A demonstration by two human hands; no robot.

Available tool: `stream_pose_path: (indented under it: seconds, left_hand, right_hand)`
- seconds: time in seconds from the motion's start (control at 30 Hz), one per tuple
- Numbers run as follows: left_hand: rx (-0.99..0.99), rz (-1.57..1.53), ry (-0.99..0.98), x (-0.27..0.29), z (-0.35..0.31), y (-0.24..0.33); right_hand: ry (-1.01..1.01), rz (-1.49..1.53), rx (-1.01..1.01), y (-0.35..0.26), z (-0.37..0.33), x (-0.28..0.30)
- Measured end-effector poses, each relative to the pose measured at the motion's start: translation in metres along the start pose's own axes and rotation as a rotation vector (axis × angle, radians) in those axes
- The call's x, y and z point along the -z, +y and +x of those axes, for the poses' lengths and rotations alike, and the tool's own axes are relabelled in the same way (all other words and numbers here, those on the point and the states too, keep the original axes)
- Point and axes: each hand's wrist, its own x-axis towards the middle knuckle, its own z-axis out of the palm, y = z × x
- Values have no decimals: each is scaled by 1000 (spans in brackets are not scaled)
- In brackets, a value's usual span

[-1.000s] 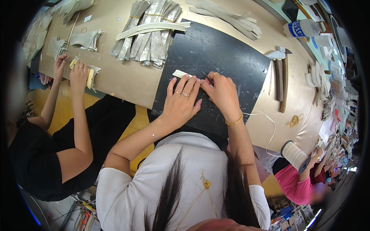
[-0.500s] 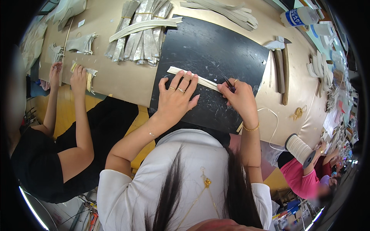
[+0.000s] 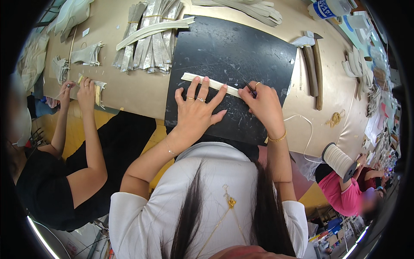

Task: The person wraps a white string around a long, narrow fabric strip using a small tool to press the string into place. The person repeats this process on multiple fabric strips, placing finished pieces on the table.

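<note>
A narrow cream strip (image 3: pixel 214 84) with a raised edge lies aslant on a black, scuffed cutting mat (image 3: pixel 207 43). My left hand (image 3: pixel 194 108) rests over it, fingers spread, with several fingertips pressing along its length. At the strip's right end is my right hand (image 3: pixel 265 108), its thumb touching the strip. Its closed fingers hold a dark, thin, pointed tool (image 3: pixel 249 87), whose tip points up and to the left. Most of that tool is hidden in the hand, so its exact kind cannot be made out.
Banded bundles of silver-grey strips (image 3: pixel 157 47) lie beyond the mat's left edge. To its right are a hammer (image 3: pixel 319 73), a gold cord coil (image 3: pixel 335 118) and a white cord spool (image 3: pixel 339 160). A bottle (image 3: pixel 330 8) stands far right. A co-worker's hands (image 3: pixel 87 93) work at the left.
My left index finger has spread rightward along the strip, away from the other fingers. The right hand keeps its place at the strip's end. The co-worker's two hands have come closer together.
</note>
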Motion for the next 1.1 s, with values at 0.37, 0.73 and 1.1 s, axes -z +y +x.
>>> stream_pose_path:
  seconds: [0.37, 0.73, 1.1]
  left_hand:
    - [38, -11, -31, 2, 4, 15]
    - [-22, -169, -47, 2, 12, 34]
    - [-92, -46, 39, -8, 11, 29]
  right_hand:
    - [28, -35, 14, 0, 0, -5]
    - [82, -116, 42, 1, 2, -12]
    - [55, -22, -57, 22, -20, 25]
